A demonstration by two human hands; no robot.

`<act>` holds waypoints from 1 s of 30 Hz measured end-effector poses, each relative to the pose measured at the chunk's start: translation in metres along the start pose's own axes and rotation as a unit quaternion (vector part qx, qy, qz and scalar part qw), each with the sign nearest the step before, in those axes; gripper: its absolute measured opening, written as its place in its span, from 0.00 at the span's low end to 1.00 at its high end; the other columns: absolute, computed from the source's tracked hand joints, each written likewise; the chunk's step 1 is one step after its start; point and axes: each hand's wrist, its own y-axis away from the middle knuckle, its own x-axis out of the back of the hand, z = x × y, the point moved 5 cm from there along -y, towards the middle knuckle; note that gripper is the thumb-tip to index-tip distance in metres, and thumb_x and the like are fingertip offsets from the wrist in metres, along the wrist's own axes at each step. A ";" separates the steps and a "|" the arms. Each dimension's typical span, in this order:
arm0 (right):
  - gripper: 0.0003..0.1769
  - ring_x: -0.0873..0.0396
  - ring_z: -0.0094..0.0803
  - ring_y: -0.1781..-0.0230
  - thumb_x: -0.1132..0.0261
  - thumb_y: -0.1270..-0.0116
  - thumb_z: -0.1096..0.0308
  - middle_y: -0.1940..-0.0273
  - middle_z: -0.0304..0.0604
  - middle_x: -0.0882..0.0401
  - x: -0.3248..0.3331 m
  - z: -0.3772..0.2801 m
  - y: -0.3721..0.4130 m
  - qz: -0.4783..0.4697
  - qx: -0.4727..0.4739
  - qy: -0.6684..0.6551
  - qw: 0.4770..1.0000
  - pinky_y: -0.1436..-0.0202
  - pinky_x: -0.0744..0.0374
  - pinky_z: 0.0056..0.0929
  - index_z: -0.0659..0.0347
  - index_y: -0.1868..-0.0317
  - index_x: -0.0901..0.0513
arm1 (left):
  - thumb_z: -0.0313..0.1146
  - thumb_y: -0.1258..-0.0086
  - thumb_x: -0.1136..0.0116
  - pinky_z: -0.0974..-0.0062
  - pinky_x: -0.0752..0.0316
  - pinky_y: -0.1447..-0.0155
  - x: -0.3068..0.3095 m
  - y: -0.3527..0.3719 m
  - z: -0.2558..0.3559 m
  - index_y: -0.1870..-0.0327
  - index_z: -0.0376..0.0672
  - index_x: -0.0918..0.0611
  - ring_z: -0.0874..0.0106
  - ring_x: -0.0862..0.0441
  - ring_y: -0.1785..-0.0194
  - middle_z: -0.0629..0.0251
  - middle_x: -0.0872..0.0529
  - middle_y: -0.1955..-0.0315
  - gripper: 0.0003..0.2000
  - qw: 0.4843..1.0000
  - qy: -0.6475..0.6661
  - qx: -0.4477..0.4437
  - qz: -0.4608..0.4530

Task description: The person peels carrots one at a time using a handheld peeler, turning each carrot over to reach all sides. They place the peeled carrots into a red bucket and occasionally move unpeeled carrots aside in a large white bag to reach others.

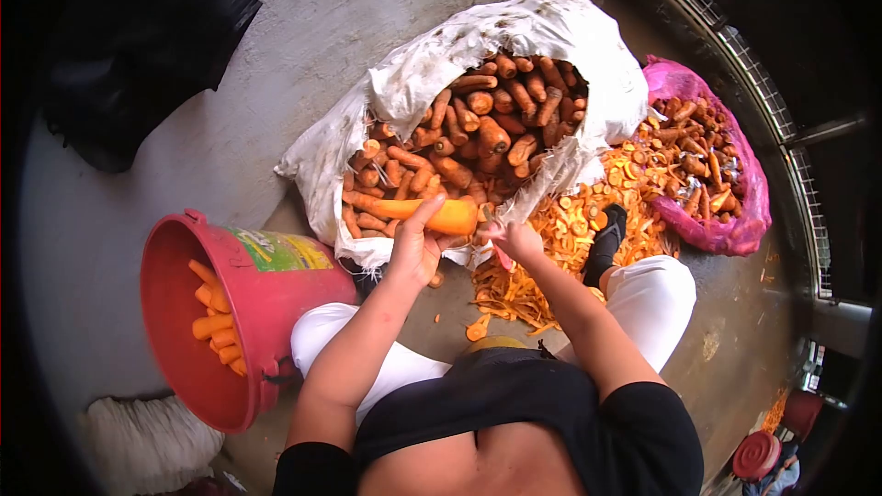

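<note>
My left hand (418, 243) is wrapped round a large peeled carrot (448, 217), bright orange and lying crosswise in front of me. At the carrot's thick end is my right hand (516, 241), its fingers closed round a small tool that is mostly hidden, with a reddish handle showing below. Just beyond both hands, a white sack (602, 73) lies open, full of unpeeled carrots (494, 135). Orange peelings (560, 234) are heaped on the floor to the right of the sack. On the left, a red bucket (285, 289) leans toward me with several peeled carrots (216, 323) inside.
A pink mesh bag (749, 211) with carrot pieces stands at the right, beside a metal grating (763, 83). Black plastic (147, 46) hangs at the upper left. A pale sack (152, 445) lies below the bucket. Part of another person (785, 473) shows at lower right.
</note>
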 end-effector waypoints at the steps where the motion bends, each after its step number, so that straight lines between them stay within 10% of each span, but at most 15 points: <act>1: 0.32 0.17 0.49 0.60 0.34 0.43 0.44 0.60 0.53 0.17 -0.013 0.003 0.007 0.008 0.000 0.034 0.999 0.58 0.19 0.42 0.57 0.45 0.25 | 0.35 0.35 0.38 0.69 0.14 0.56 0.004 -0.003 0.002 0.53 0.39 0.23 0.68 0.15 0.56 0.62 0.17 0.58 0.14 1.000 0.002 -0.009 0.018; 7: 0.28 0.17 0.42 0.54 0.41 0.35 0.50 0.53 0.55 0.19 -0.034 0.011 0.012 -0.163 -0.038 0.110 0.980 0.54 0.19 0.38 0.58 0.42 0.33 | 0.50 0.33 0.44 0.68 0.15 0.61 0.002 -0.004 0.006 0.48 0.39 0.26 0.67 0.14 0.60 0.59 0.17 0.59 0.24 0.998 -0.042 0.014 0.045; 12: 0.20 0.16 0.47 0.58 0.47 0.30 0.56 0.54 0.55 0.19 -0.066 0.014 -0.001 -0.125 -0.028 0.106 0.986 0.56 0.19 0.42 0.56 0.44 0.34 | 0.57 0.33 0.48 0.68 0.15 0.63 0.006 -0.003 0.002 0.49 0.36 0.26 0.66 0.14 0.62 0.56 0.16 0.61 0.28 0.997 -0.048 0.045 0.039; 16: 0.32 0.17 0.47 0.56 0.37 0.38 0.56 0.55 0.55 0.20 -0.074 0.020 -0.006 -0.138 -0.031 0.120 0.983 0.58 0.19 0.41 0.58 0.38 0.39 | 0.55 0.32 0.48 0.69 0.15 0.61 0.009 -0.002 0.001 0.50 0.36 0.25 0.67 0.14 0.60 0.56 0.16 0.60 0.26 0.994 -0.085 0.022 0.072; 19: 0.18 0.17 0.47 0.54 0.48 0.29 0.58 0.56 0.54 0.19 -0.064 0.017 -0.002 -0.114 -0.028 0.120 0.986 0.57 0.19 0.41 0.57 0.44 0.34 | 0.49 0.33 0.43 0.68 0.14 0.62 0.004 -0.003 0.004 0.52 0.34 0.25 0.66 0.14 0.61 0.56 0.17 0.61 0.23 0.991 -0.102 -0.029 0.078; 24: 0.27 0.17 0.45 0.54 0.44 0.38 0.51 0.55 0.53 0.17 -0.054 0.017 -0.005 -0.155 -0.077 0.051 0.984 0.51 0.21 0.40 0.58 0.43 0.27 | 0.43 0.32 0.40 0.74 0.17 0.65 -0.016 0.006 0.021 0.62 0.38 0.24 0.72 0.16 0.63 0.63 0.18 0.66 0.15 0.965 -0.206 -0.157 0.034; 30: 0.24 0.17 0.45 0.56 0.45 0.40 0.51 0.59 0.53 0.16 -0.019 0.019 0.013 -0.144 -0.099 -0.092 0.980 0.51 0.22 0.38 0.58 0.53 0.17 | 0.40 0.38 0.37 0.61 0.28 0.69 -0.042 0.028 0.050 0.75 0.39 0.31 0.52 0.25 0.74 0.55 0.27 0.77 0.17 0.683 -0.570 -0.455 0.039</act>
